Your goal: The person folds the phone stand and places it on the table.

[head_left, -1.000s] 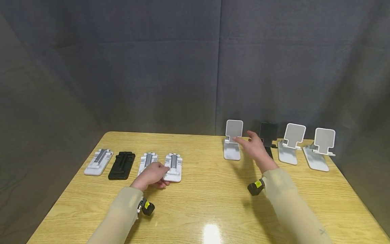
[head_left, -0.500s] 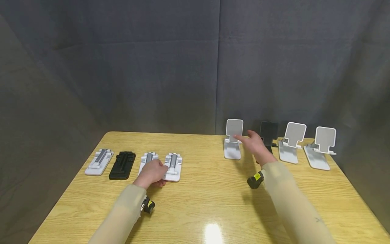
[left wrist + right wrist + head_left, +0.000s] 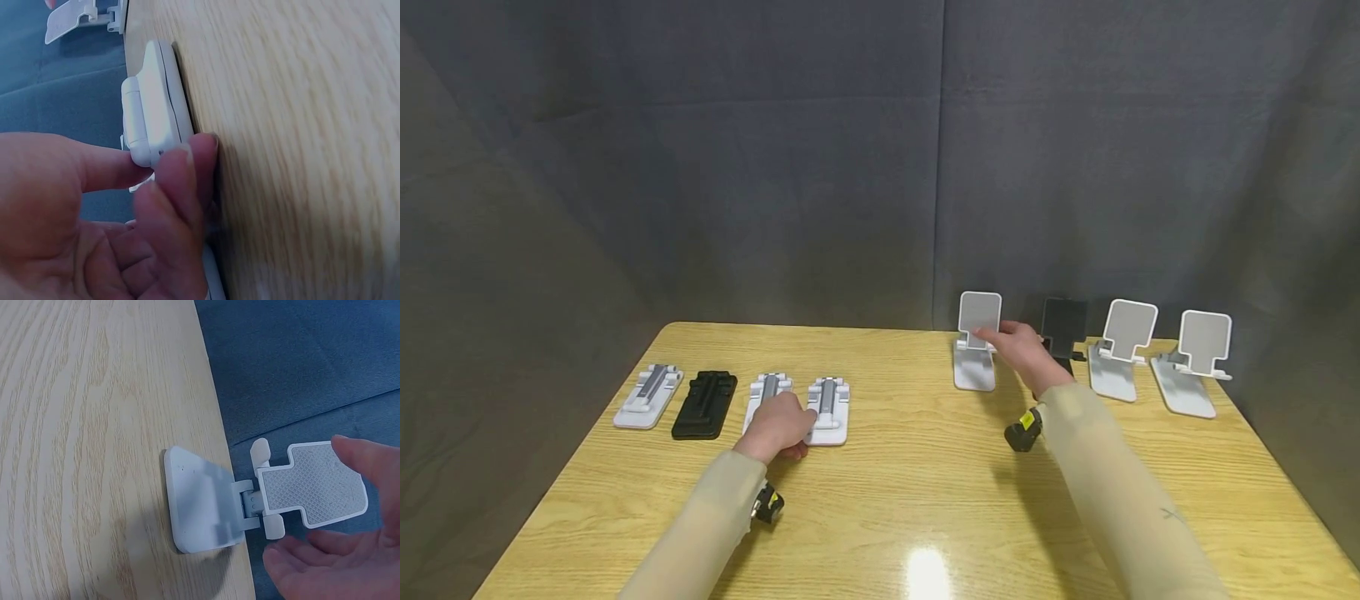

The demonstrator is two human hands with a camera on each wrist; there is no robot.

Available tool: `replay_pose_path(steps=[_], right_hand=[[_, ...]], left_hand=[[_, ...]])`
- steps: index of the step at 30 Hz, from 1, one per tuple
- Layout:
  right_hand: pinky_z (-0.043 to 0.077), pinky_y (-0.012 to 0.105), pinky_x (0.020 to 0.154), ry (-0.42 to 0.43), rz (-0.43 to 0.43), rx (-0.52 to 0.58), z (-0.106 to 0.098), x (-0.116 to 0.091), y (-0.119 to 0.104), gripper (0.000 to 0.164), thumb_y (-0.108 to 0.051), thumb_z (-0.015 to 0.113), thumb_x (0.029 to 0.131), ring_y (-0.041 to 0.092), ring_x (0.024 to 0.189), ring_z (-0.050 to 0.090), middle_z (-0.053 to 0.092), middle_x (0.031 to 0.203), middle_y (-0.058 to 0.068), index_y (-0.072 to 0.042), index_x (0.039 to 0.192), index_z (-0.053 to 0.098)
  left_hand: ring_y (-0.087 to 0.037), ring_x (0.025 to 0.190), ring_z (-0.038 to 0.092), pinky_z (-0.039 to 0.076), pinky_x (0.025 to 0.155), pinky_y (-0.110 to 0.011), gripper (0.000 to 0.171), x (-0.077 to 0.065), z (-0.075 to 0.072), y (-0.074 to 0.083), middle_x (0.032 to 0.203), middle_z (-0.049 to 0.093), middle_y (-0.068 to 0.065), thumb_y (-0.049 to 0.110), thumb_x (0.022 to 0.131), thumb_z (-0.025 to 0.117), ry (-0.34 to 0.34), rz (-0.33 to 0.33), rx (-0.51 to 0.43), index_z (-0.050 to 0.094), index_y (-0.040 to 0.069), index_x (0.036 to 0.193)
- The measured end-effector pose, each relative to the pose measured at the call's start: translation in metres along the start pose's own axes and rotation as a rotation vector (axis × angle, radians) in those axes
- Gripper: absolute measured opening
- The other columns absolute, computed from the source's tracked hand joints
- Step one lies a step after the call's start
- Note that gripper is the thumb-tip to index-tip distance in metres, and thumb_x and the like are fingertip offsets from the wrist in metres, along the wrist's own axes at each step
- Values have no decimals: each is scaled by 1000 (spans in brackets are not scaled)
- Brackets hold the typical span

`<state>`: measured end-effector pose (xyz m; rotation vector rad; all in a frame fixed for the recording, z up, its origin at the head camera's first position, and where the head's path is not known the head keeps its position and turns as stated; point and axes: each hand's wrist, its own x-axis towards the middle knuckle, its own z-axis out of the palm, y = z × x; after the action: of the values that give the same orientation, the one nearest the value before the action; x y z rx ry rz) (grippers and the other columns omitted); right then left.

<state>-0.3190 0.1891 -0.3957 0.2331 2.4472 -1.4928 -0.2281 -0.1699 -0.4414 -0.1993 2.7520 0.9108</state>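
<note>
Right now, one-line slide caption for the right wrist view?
Right grip, spread loosely, at the raised textured plate of a white stand on a wood-grain table; dark cloth beyond.

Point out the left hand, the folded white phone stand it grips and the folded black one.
Left hand (image 3: 777, 423): head view, back of the hand.
Folded white phone stand (image 3: 827, 403): head view, grey central strip.
Folded black phone stand (image 3: 703, 403): head view, central ridge.

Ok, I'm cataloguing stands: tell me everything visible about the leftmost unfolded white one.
The plastic-looking white stand is unfolded at the table's back. Its rounded base bears a hinge, two tabs and a raised, rimmed panel faced in textured grey. The right hand overlaps the panel; contact is unclear.
</note>
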Motion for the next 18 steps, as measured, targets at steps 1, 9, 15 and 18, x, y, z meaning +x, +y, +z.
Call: replay_pose_path(steps=[1,9,15,18], right_hand=[[24,52,119,-3,-5,7,1,1,0,81,-41,57,102,40,147,26,26,161,26,7,157,22],[29,50,117,33,-36,34,3,3,4,76,-38,59,102,38,144,32,33,157,26,6,155,28],[39,48,109,104,-57,37,4,3,10,59,-31,56,105,35,128,44,45,143,25,7,146,38],[43,45,104,121,-72,35,5,5,13,50,-27,53,107,33,120,49,49,136,23,6,143,43]], left_hand=[[-16,45,62,46,43,-23,34,0,0,0,55,64,-7,15,100,52,2,1,-2,64,3,71],[-17,45,61,44,44,-25,35,-1,2,2,55,63,-6,15,100,53,40,23,34,61,5,67],[-17,45,61,43,44,-26,35,1,2,1,55,63,-5,17,101,54,51,20,47,62,6,68],[-16,45,59,41,44,-26,39,2,2,0,53,62,-4,20,101,56,68,28,89,64,6,66]])
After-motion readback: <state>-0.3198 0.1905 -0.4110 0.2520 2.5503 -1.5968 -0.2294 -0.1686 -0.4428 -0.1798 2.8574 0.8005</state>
